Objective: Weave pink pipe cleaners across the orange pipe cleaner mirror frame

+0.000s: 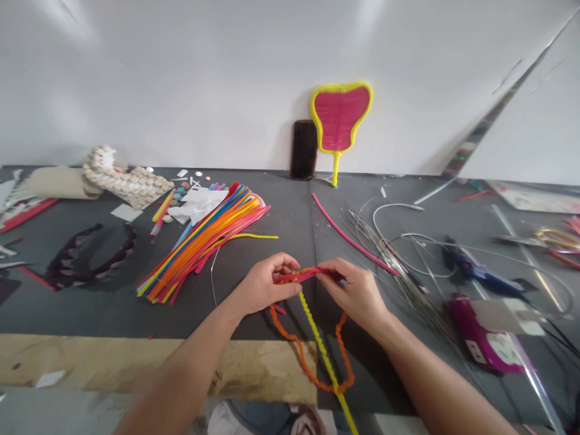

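The left hand (265,283) and right hand (357,293) are bare, with slender fingers (280,260). The left forearm (194,356) and right forearm (430,365) are also bare, smooth in outline and narrowing to the wrist. Pale and dark fabric (258,415) shows at the bottom edge; whether it is worn cannot be determined.

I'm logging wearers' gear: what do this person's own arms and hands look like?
The left hand and right hand are bare, without gloves. No sleeve covers the visible left forearm or right forearm. No watch or bracelet shows at either wrist; rings can't be ruled out, as some fingers are hidden.
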Demonstrator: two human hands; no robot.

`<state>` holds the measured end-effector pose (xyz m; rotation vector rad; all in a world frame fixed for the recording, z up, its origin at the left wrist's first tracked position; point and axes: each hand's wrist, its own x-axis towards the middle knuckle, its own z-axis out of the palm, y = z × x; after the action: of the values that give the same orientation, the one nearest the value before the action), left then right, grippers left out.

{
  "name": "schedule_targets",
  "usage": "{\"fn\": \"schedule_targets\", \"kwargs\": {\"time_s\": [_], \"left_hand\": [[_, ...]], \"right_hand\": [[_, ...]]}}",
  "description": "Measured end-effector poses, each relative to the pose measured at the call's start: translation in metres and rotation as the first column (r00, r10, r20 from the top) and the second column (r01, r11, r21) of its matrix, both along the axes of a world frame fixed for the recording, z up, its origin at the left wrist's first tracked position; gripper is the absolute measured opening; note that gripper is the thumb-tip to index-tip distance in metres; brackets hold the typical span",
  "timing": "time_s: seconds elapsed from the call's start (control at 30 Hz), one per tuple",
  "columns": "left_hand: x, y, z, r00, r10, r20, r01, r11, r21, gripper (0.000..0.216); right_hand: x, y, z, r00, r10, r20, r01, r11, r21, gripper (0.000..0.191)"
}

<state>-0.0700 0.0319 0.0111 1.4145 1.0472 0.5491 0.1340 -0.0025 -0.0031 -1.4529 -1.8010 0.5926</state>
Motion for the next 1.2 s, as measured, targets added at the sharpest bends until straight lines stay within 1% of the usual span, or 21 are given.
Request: {"fn": "schedule_targets", "kwargs": {"time_s": [0.03,0.1,0.23,0.33,0.43,0.5,0.63,0.77,0.87,0.93,1.0,1.1,1.2], "left_hand": [[0.0003,-0.0002,-0.0002,1.000,0.009,0.001,-0.009,1.000,0.014,0.027],[0.0006,-0.0003,-0.0007,1.000,0.008,0.003,-0.008,1.000,-0.006,0.021],[0.0001,0.0004,-0.0003,1.000,-0.010,0.014,0.011,0.998,-0.067,0.019],[-0.0006,0.0012,0.0012,1.000,-0.002,0.016,0.003,0.998,-0.064,0.017],[-0.0012,0.0019,0.0017,1.000,0.007,0.027,-0.005,0.997,-0.071,0.017],[-0.0014,0.0023,0.0008,0.999,0.007,0.037,-0.004,0.996,-0.088,0.017],[-0.0013,0.0030,-0.0021,0.998,0.017,0.062,-0.009,0.992,-0.127,0.018],[-0.0016,0.0028,-0.0028,0.994,0.032,0.101,-0.014,0.984,-0.177,0.021],[-0.0018,0.0024,-0.0020,0.991,0.031,0.132,-0.003,0.978,-0.207,0.023],[-0.0015,0.0024,-0.0012,0.989,0.035,0.145,-0.004,0.977,-0.214,0.023],[-0.0007,0.0024,-0.0002,0.987,0.045,0.156,-0.011,0.978,-0.209,0.020],[0.0002,0.0023,0.0016,0.985,0.052,0.164,-0.020,0.981,-0.195,0.016],[0.0001,0.0020,0.0028,0.983,0.055,0.177,-0.018,0.978,-0.206,0.017]], "right_hand": [[0.0001,0.0000,0.0006,1.000,0.000,0.001,0.000,1.000,0.002,0.012],[0.0001,-0.0002,0.0026,1.000,0.002,0.002,-0.002,1.000,0.008,0.012],[0.0006,-0.0003,0.0062,1.000,0.010,0.000,-0.010,1.000,0.008,0.012],[0.0017,0.0007,0.0054,0.998,0.012,-0.065,-0.018,0.996,-0.089,0.015],[0.0025,0.0026,0.0027,0.971,0.004,-0.241,-0.064,0.968,-0.244,0.020],[0.0026,0.0035,0.0014,0.951,-0.013,-0.309,-0.081,0.954,-0.288,0.021],[0.0022,0.0033,0.0001,0.969,-0.021,-0.247,-0.045,0.965,-0.258,0.019],[0.0020,0.0019,-0.0003,0.962,-0.008,-0.273,-0.062,0.967,-0.247,0.023],[0.0019,0.0019,0.0025,0.927,-0.011,-0.375,-0.104,0.953,-0.284,0.021],[0.0019,0.0028,0.0055,0.874,-0.031,-0.485,-0.157,0.926,-0.343,0.023],[0.0018,0.0041,0.0079,0.830,-0.069,-0.553,-0.183,0.904,-0.388,0.025],[0.0017,0.0059,0.0088,0.809,-0.117,-0.576,-0.167,0.894,-0.416,0.025],[0.0020,0.0068,0.0076,0.790,-0.136,-0.598,-0.164,0.893,-0.419,0.024]]}}
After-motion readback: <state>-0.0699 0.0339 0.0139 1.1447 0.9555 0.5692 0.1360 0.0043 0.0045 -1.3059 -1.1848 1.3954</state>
